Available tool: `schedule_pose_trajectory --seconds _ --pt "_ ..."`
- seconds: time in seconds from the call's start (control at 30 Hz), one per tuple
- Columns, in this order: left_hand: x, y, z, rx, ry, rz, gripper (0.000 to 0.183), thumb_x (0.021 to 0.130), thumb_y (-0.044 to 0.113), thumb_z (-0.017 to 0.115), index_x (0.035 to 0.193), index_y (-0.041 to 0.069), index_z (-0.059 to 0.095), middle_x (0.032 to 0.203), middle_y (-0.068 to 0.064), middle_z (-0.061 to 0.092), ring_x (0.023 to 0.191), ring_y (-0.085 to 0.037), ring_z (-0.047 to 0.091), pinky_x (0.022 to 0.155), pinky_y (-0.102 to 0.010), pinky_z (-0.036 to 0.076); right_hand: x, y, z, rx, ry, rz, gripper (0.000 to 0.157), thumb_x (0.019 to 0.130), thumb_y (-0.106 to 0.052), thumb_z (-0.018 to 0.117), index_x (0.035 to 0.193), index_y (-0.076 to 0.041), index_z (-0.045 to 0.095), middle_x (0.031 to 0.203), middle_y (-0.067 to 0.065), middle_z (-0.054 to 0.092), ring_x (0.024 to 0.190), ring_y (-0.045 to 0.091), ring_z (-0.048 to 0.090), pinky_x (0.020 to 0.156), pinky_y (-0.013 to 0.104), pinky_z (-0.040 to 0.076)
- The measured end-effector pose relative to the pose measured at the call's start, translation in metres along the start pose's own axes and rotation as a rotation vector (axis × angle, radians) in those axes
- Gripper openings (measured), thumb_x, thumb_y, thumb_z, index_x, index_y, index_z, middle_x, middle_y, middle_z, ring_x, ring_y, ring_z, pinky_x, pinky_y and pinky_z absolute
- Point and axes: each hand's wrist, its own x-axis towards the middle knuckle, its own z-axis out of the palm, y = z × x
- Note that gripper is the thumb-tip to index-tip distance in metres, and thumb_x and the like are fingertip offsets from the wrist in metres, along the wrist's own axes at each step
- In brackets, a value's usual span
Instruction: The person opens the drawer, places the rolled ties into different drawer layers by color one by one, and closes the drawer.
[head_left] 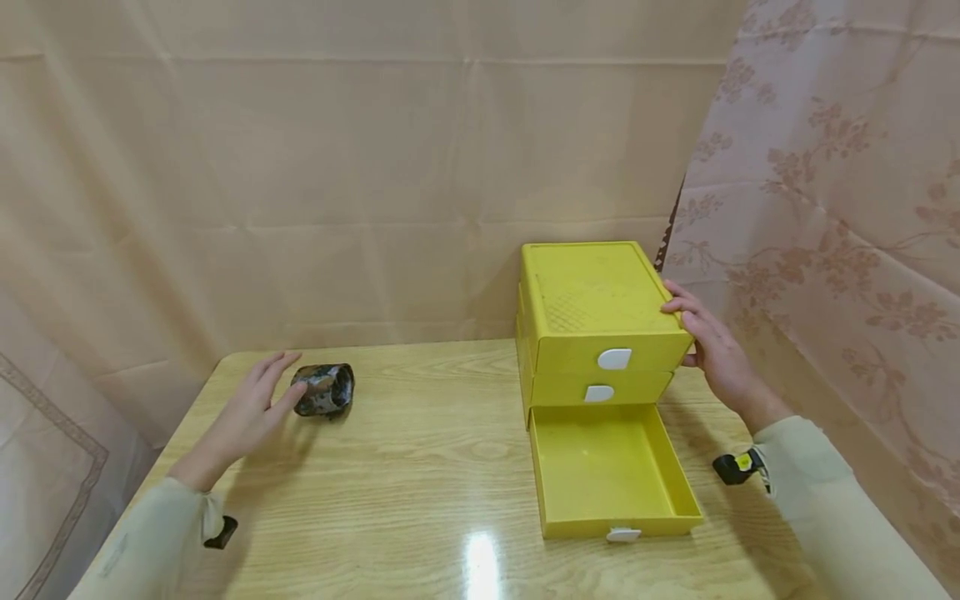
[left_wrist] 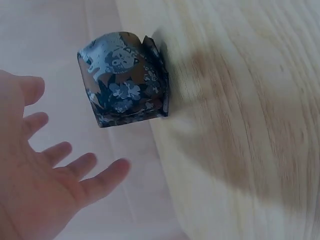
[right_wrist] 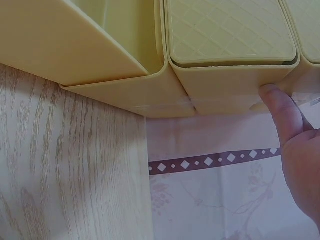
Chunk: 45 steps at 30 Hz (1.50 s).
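On the left of the table lies a small dark tube-like object point(head_left: 322, 390) with a pale flower and animal print and a crumpled rim; its exact kind is unclear. Beside it, my left hand point(head_left: 255, 408) has its fingers spread. A gap shows between that hand point(left_wrist: 55, 175) and the printed object point(left_wrist: 122, 82) in the left wrist view. My right hand point(head_left: 716, 354) rests against the upper right edge of a yellow drawer unit point(head_left: 592, 292). One extended digit point(right_wrist: 282, 110) touches the unit's side wall. The bottom drawer point(head_left: 607, 467) is pulled out, with nothing inside; both upper drawers are closed.
The wooden table point(head_left: 405, 467) carries the unit at right. A beige cloth point(head_left: 337, 167) hangs behind it, and a flowered pink cloth point(head_left: 847, 208) hangs close on the right. The pulled-out drawer's white handle point(head_left: 623, 534) faces the near side.
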Motion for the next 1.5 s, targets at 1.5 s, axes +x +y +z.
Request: schedule_pose_trajectory --seconds 1.5 --pt "0.039 -0.031 0.033 -0.706 -0.269 -0.556 0.081 0.098 0.052 0.039 0.152 0.006 0.0 0.153 -0.027 -0.003 0.132 -0.049 0.02 0.082 -0.05 0.052 0.001 -0.001 0.0 0.025 0.009 0.01 0.036 0.106 -0.03 0.027 0.126 -0.006 0.045 0.158 -0.001 0.013 0.123 0.015 0.041 0.068 0.03 0.052"
